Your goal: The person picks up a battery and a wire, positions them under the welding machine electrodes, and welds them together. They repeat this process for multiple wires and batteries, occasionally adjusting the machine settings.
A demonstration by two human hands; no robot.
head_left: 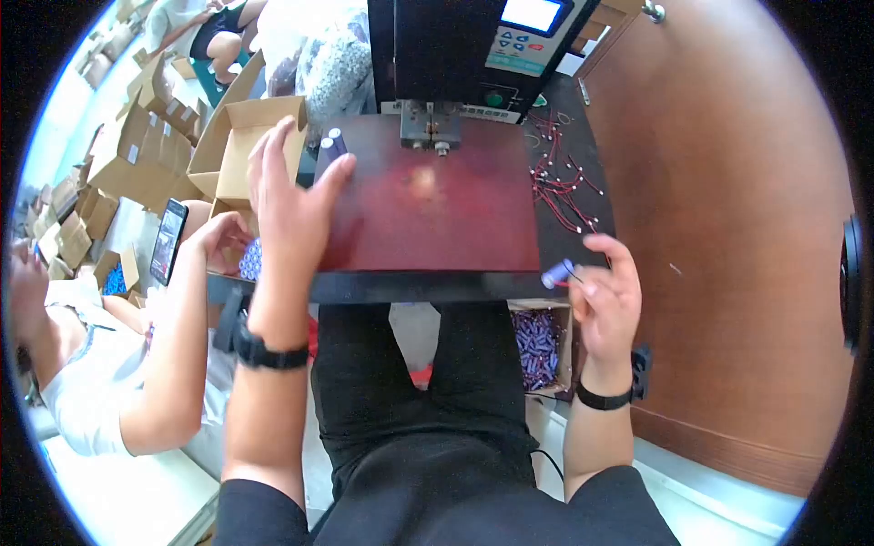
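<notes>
Head view, read left to right. At the left edge of the frame a co-worker's hand [221, 238] reaches to the table edge beside a dark phone [168, 240]; I cannot tell what it grips. Just above, in the upper left, an open cardboard box [238, 150] stands against the table; its inside looks bare from here, and flattened cartons are heaped beyond it. My left hand [293, 196] lies released on the left part of the reddish work plate [437, 214], fingers spread and gripping nothing, its fingertips just beside two upright blue cylindrical cells [332, 144] near the plate's far left corner. At upper centre, the machine's welding head [431, 127] overhangs the plate. Right of the plate, loose red wire leads [560, 182] are scattered on the dark table. In the right of the frame, my right hand [605, 296] pinches a single blue cell [558, 273] with a red lead, held over the table's near edge. Directly below it, under the table, a small box [539, 348] is filled with many similar purple-blue cells. Risks, as I judge them: a careless sweep of my left fingers could topple the two standing cells; the pinched cell, held over the edge, could slip and fall to the floor, missing the box; its lead could snag among the loose wires.
</notes>
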